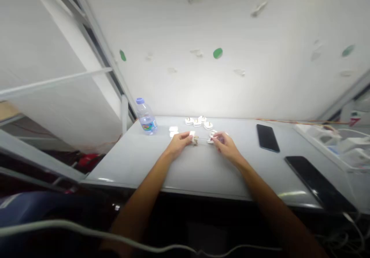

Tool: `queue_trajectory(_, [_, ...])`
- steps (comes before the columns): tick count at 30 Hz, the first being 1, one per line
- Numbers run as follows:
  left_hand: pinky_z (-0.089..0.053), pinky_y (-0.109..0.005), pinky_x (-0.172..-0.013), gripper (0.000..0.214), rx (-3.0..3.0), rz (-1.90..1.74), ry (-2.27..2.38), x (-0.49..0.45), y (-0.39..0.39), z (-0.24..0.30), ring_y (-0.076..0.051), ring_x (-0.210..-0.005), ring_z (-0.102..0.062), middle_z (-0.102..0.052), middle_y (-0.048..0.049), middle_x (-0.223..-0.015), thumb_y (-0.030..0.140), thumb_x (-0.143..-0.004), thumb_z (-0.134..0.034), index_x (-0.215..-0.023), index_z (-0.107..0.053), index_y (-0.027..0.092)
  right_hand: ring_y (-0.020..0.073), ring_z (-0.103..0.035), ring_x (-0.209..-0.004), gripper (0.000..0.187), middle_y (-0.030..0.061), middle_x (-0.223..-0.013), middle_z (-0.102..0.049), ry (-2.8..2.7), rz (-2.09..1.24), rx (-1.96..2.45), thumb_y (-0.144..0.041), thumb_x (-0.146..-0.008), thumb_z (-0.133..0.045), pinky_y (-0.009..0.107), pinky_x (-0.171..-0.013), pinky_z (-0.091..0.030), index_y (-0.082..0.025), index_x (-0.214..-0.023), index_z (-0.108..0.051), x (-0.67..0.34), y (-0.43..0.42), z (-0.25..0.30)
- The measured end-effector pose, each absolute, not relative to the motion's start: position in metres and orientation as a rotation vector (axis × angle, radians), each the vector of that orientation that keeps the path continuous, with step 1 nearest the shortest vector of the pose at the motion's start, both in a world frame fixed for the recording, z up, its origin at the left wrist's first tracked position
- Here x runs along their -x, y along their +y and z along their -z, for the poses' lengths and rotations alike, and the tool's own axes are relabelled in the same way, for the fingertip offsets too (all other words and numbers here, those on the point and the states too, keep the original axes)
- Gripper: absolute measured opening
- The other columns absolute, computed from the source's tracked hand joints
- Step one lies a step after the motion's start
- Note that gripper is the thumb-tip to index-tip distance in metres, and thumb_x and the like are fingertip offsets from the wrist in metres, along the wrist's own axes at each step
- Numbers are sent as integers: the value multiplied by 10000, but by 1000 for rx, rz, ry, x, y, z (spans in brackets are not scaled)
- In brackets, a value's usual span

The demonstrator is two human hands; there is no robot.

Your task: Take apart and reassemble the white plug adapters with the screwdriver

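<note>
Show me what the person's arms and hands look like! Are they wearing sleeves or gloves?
The left arm and right arm are bare, with no sleeves showing on the forearms. The left hand and right hand wear no gloves. No watch or bracelet shows on either wrist.

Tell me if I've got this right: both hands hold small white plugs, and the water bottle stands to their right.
No: the head view shows the water bottle standing left of the hands, not right. The left hand and right hand do hold small white plugs.
</note>
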State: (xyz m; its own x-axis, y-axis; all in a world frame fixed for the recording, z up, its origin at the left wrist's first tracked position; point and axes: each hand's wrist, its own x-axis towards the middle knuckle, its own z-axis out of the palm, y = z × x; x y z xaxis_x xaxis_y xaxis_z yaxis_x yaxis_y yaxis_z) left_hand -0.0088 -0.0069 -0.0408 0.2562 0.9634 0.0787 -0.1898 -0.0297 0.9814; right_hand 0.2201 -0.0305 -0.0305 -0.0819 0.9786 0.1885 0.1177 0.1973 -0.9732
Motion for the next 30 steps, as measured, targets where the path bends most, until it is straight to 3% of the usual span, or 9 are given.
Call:
queue_trajectory(2, [-469,-450,-1003,514,-1228,-1135,862,9,-7,41,-258,-1008,-680,-732,-142,-1119,450,-717,-803,-1106,-733,121,109,-473,-486,443,-50,-612,-533,-1430,-1105,1092,-602,-759,-654,234,-450,-376,-212,-935,-536,-220,-31,29])
queue_trajectory(6, [-473,-459,-989,543,-1198,-1140,907,9,-7,41,-254,-979,-685,-739,-146,-1092,448,-686,-822,-1108,-732,117,92,-399,-400,395,-92,-508,-439,-1397,-1188,1069,-608,-837,-553,223,-407,-324,-220,-900,-516,-218,-33,28])
queue_trajectory(10, [-472,-441,-996,517,-1210,-1147,913,9,-6,41,-249,-995,-676,-740,-137,-1097,435,-684,-824,-1085,-740,121,101,-477,-481,351,-48,-615,-547,-1434,-1146,1065,-493,-755,-681,230,-448,-384,-202,-926,-587,-220,-32,26])
queue_trajectory(15, [-484,-406,-970,538,-1215,-1145,931,10,-6,42,-234,-969,-680,-741,-136,-1084,452,-689,-819,-1100,-737,114,115,-504,-490,420,-11,-623,-580,-1423,-1201,1096,-558,-819,-568,241,-446,-410,-173,-976,-630,-219,-33,24])
queue_trajectory(20, [-480,-437,-983,510,-1242,-1155,917,10,-5,43,-252,-999,-674,-739,-131,-1092,482,-695,-806,-1069,-754,140,128,-550,-561,427,-6,-706,-604,-1433,-1170,1067,-498,-757,-669,243,-472,-433,-187,-1040,-598,-218,-36,22])
queue_trajectory(25, [-488,-445,-962,533,-1231,-1166,968,9,-5,42,-253,-950,-683,-748,-140,-1050,482,-676,-819,-1061,-753,120,95,-414,-396,384,-95,-502,-430,-1429,-1203,1123,-577,-834,-561,217,-400,-335,-218,-969,-529,-217,-38,22])
queue_trajectory(30, [-489,-462,-968,555,-1288,-1170,994,10,-5,41,-269,-977,-684,-741,-150,-1087,511,-694,-794,-1083,-743,119,119,-503,-483,348,-30,-631,-568,-1518,-1113,1104,-486,-767,-639,244,-444,-405,-202,-961,-586,-219,-35,23])
